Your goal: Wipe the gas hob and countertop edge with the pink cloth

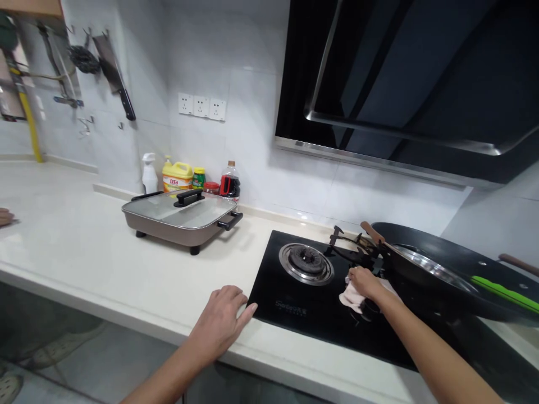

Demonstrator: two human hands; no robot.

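Note:
My right hand (365, 282) is closed around a pale pink cloth (352, 298), pressed to the black glass gas stove (290, 322) near its knobs, which are partly hidden. To the left of that hand lies a bare round burner (306, 262) with a metal ring. A dark pot stand (351, 252) sits tilted behind the cloth, against the pans. Fingers outstretched, my left hand (223, 320) rests on the white countertop (168, 292) beside the stove's left front corner and holds nothing.
Large dark pans (429, 269) crowd the stove's right side, one with a green-edged utensil. A lidded electric pan (181, 216) stands left, with bottles (177, 175) behind. Overhead hangs a black range hood (400, 84). A cleaver (113, 73) hangs on the wall. Another person's hand (5, 217) shows far left.

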